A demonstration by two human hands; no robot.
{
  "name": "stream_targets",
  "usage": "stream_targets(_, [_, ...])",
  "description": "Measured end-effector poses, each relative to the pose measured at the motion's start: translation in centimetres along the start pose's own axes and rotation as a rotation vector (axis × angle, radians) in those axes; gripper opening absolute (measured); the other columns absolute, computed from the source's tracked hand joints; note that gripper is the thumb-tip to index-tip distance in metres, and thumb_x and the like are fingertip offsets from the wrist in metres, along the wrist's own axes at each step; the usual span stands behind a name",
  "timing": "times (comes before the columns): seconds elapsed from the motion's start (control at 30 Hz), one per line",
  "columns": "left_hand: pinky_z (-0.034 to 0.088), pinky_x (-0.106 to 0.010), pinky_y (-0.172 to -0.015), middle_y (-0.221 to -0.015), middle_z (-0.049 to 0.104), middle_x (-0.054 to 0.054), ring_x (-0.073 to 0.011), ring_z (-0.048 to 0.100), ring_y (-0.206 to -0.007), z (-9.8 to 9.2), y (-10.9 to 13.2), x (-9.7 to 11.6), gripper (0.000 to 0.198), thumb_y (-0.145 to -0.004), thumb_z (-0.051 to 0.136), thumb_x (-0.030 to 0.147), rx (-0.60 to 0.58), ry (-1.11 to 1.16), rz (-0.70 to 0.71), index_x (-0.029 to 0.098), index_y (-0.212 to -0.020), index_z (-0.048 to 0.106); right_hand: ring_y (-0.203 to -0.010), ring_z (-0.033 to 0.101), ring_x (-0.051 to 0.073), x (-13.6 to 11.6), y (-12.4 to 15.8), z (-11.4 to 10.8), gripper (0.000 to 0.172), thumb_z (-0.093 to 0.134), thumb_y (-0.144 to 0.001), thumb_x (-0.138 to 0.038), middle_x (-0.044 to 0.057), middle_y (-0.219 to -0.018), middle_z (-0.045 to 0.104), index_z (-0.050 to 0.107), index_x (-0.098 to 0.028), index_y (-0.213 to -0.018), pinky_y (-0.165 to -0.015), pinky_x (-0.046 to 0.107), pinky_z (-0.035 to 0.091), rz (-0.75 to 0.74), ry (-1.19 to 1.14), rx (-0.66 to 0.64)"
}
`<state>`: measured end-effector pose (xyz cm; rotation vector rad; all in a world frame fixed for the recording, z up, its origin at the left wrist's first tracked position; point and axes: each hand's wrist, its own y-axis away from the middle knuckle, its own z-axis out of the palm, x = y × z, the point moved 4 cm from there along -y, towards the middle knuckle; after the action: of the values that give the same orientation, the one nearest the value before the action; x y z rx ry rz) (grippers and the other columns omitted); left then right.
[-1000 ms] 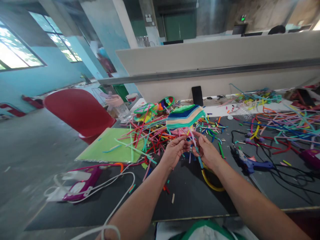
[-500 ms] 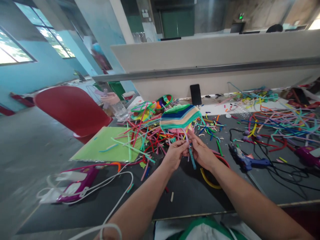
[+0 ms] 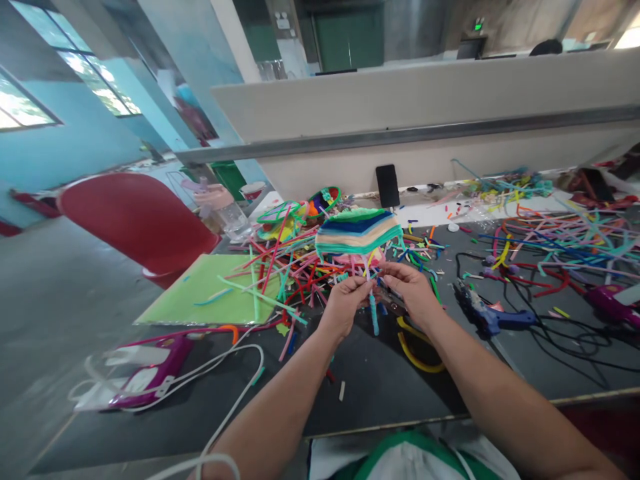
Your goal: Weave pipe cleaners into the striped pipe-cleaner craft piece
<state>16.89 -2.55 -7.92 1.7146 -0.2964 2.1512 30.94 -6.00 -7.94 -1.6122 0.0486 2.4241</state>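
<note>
head view: pipe cleaners [image 3: 275, 252] litter the table [image 3: 370, 407], glue gun [image 3: 505, 321] at right; left hand [image 3: 343, 307] pinches a stem [image 3: 374, 315] below a striped canopy [image 3: 357, 233], right hand [image 3: 413, 293] grasps a yellow-handled tool [image 3: 420, 365].

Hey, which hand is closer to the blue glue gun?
Right. The right hand is just left of the glue gun, not touching it; the left hand is farther left, at the stem below the striped piece.

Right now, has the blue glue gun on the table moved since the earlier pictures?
No: judged against the black phone, the blue glue gun keeps its place, rightward and nearer you.
</note>
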Motion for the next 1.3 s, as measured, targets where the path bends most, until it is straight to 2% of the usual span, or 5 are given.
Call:
stream_targets(0.6, [0.051, -0.026, -0.059, -0.066, 0.066, -0.002, -0.0131, 0.063, -0.056, 0.5, 0.2, -0.2, 0.033, -0.066, 0.075, 0.042, -0.004, -0.048, -0.044, 0.013, -0.079, 0.066, -0.068, 0.057, 0.01, 0.8, -0.4, -0.1, 0.028, 0.076, -0.06, -0.027, 0.0, -0.079, 0.067, 0.069, -0.02, -0.085, -0.064, 0.025, 0.045, 0.017, -0.008, 0.11])
stream_targets(0.87, [0.045, -0.021, -0.058, -0.067, 0.065, -0.001, -0.0099, 0.058, -0.059, -0.6, -0.3, 0.3, 0.025, -0.066, 0.075, 0.037, 0.05, 0.002, 0.071, 0.014, -0.076, 0.069, -0.076, 0.062, 0.013, 1.4, 0.3, 1.2, 0.044, 0.076, -0.065, -0.032, 0.001, -0.09, 0.067, 0.06, -0.024, -0.106, -0.067, 0.026, 0.047, 0.151, -0.056, -0.056])
stream_targets(1.0, [0.042, -0.019, -0.058, -0.067, 0.064, 0.0, -0.0076, 0.053, -0.059, -1.0, -0.6, 0.5, 0.02, -0.066, 0.075, 0.032, 0.062, 0.04, 0.137, 0.014, -0.074, 0.07, -0.071, 0.057, 0.011, 1.6, 0.6, 1.6, 0.039, 0.077, -0.063, -0.032, 0.0, -0.09, 0.063, 0.058, -0.021, -0.095, -0.056, 0.021, 0.043, 0.144, 0.119, -0.094])
stream_targets(1.2, [0.035, -0.017, -0.045, -0.07, 0.063, -0.001, -0.0063, 0.05, -0.053, -0.6, -0.5, 0.0, 0.025, -0.065, 0.076, 0.034, 0.037, 0.124, 0.035, 0.014, -0.078, 0.068, -0.051, 0.051, 0.007, 2.1, 1.1, 2.8, 0.039, 0.076, -0.064, -0.039, -0.002, -0.073, 0.063, 0.057, -0.019, -0.091, -0.045, 0.021, 0.042, 0.241, 0.204, -0.293])
stream_targets(1.3, [0.032, -0.017, -0.041, -0.068, 0.061, 0.0, -0.0061, 0.048, -0.051, -0.4, -0.2, -0.2, 0.029, -0.067, 0.075, 0.036, 0.015, 0.124, 0.001, 0.013, -0.082, 0.068, -0.044, 0.048, 0.006, 2.0, 1.2, 2.9, 0.038, 0.076, -0.064, -0.039, -0.002, -0.068, 0.065, 0.059, -0.018, -0.09, -0.041, 0.019, 0.039, 0.241, 0.184, -0.314])
